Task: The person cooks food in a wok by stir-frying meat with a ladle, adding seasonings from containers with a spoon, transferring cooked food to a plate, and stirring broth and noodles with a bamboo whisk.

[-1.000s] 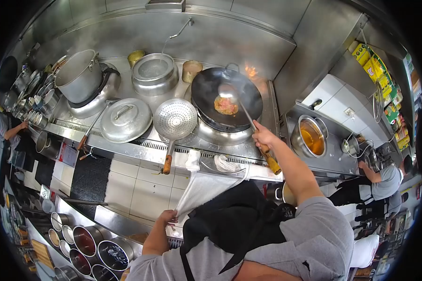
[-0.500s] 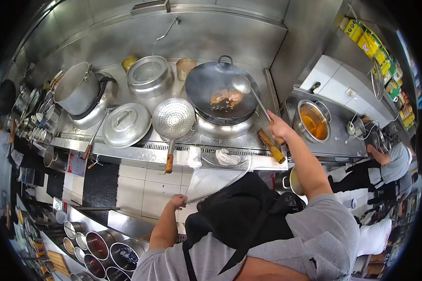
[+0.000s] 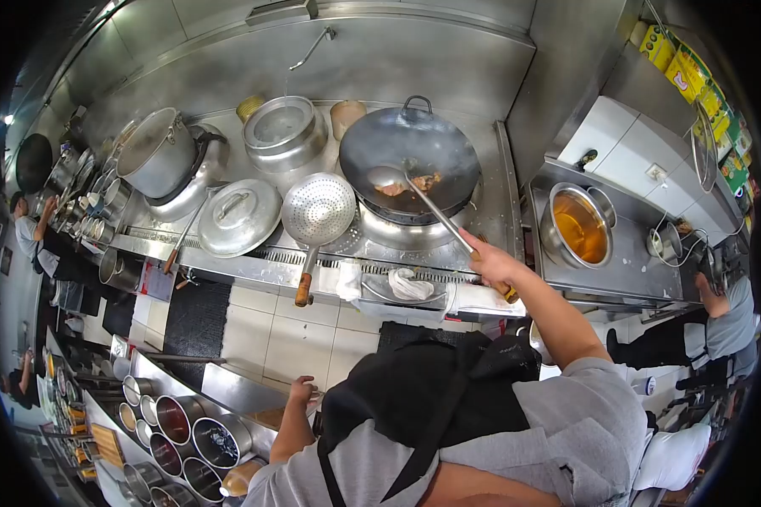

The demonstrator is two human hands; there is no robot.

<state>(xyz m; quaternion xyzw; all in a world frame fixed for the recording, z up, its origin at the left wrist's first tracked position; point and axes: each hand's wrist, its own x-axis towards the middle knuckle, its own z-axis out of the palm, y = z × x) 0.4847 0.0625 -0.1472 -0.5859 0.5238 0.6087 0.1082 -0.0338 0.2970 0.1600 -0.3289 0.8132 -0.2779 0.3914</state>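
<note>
My right hand is wrapped round the handle of a long ladle. The ladle's bowl rests in a black wok, beside browned food pieces low in the pan. My left hand is down at my side, off the stove, near the pots of sauce. Its fingers look loosely apart with nothing in them, though they are small in view. A white cloth lies along the stove's front edge, below my right hand.
A perforated strainer and a metal lid lie left of the wok. Beyond them stand a lidded pot and a tall stockpot. A bowl of amber liquid sits on the right counter. Another person stands at far right.
My left hand has let go of the white cloth and moved down and left. The ladle's bowl has swung left across the wok, and my right hand has come lower and closer.
</note>
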